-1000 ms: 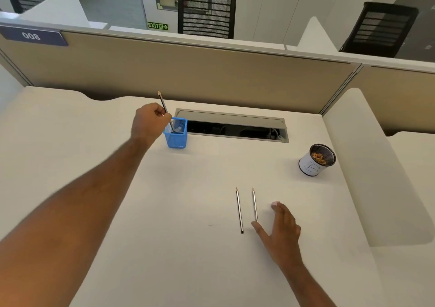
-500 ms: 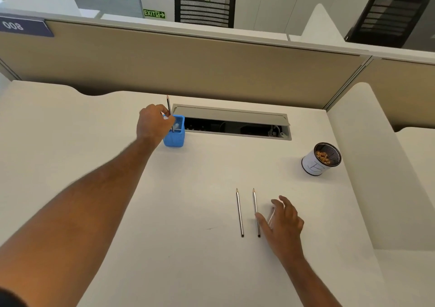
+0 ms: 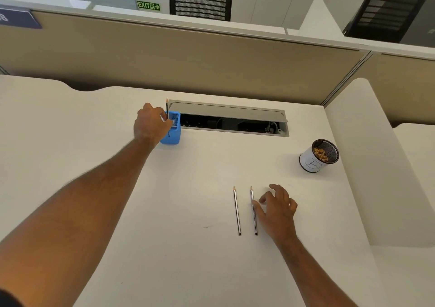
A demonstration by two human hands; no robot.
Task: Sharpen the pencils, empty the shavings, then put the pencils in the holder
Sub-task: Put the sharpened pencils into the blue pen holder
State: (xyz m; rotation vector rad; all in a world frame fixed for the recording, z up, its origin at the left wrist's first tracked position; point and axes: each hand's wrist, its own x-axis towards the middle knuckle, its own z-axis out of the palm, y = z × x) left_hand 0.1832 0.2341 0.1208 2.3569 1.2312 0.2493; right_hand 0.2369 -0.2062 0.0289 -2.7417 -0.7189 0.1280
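A blue mesh holder [image 3: 173, 130] stands near the surface's far edge, one pencil [image 3: 167, 108] upright in it, tip up. Two grey pencils [image 3: 236, 210] [image 3: 253, 210] lie parallel mid-surface, tips pointing away. A white shavings cup [image 3: 313, 163] stands towards the right edge

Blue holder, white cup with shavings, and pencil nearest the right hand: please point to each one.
blue holder [image 3: 174, 135], head view, front wall.
white cup [image 3: 310, 163], head view, outer side wall.
pencil nearest the right hand [image 3: 252, 195], head view, upper shaft.
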